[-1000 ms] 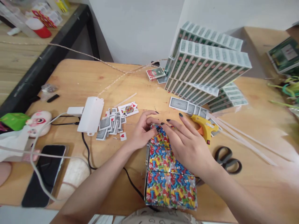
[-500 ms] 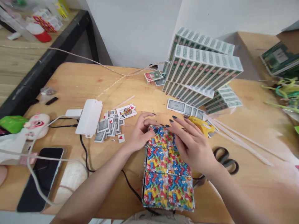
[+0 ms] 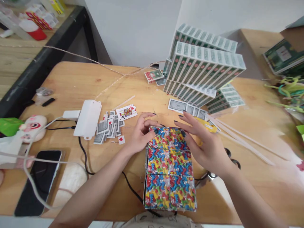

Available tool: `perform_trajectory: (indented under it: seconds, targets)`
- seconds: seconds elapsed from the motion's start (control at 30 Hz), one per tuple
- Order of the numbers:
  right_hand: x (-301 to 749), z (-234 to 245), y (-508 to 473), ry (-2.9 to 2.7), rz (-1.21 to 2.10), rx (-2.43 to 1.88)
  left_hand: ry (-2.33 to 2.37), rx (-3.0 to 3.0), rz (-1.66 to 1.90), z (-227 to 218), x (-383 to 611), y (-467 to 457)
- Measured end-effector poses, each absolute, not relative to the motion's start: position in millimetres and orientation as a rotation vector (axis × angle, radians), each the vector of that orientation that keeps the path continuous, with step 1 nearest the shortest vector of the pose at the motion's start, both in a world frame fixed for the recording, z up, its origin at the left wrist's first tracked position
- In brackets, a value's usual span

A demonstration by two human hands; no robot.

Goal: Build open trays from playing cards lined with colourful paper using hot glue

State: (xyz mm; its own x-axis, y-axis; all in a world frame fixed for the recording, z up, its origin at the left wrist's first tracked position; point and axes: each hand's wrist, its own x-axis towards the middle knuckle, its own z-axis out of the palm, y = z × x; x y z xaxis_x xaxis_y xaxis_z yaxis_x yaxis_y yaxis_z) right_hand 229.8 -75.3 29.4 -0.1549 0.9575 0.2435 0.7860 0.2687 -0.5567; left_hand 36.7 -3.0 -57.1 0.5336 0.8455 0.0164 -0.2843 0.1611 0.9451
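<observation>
A rectangular box (image 3: 169, 167) covered in squares of bright multicoloured print lies in front of me near the table's edge. My left hand (image 3: 143, 133) grips its far left corner, thumb on the printed top and fingers curled over the far side. Over the far right corner is my right hand (image 3: 204, 144), fingers stretched forward and apart, its thumb close to the top surface; whether it touches I cannot tell. Partly behind that hand are a yellow tool (image 3: 206, 125), probably a glue gun, and black-handled scissors (image 3: 235, 163). Cut playing card pieces (image 3: 110, 126) lie in a heap to the left.
Stacked green card boxes (image 3: 204, 66) stand at the back right. Face-down cards (image 3: 177, 105) and clear glue sticks (image 3: 247, 144) lie before them. On the left are a white power strip (image 3: 87, 118), a phone (image 3: 39, 180) and cables. A twisted cord (image 3: 109, 84) crosses the table.
My right hand has lifted and shifted right, uncovering more of the box's far right part. My left hand stays on the corner. The whole view has shifted slightly.
</observation>
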Motion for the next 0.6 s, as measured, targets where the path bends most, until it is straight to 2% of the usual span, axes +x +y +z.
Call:
perform_trajectory:
  seconds: [0.1,0.3,0.4,0.47,0.6]
  targets:
    - [229.5,26.3,-77.5,-1.955,0.311,-1.512,0.611,1.124,0.877,-56.1,36.4,-2.9]
    - [198.5,24.3,-80.9,-2.518,-0.142,-1.418,0.666,1.146,0.898,-52.2,38.9,-3.8]
    - [187.8,27.0,-80.4,-2.63,-0.301,-1.333,0.668,1.184,0.929,-51.6,40.1,-3.5]
    - [188.4,26.5,-79.1,-2.618,-0.267,-1.304,0.664,1.182,0.938,-51.3,40.4,-3.2]
    - [202.1,20.3,-76.2,-2.243,0.059,-1.438,0.671,1.138,0.905,-50.3,40.0,-3.5]
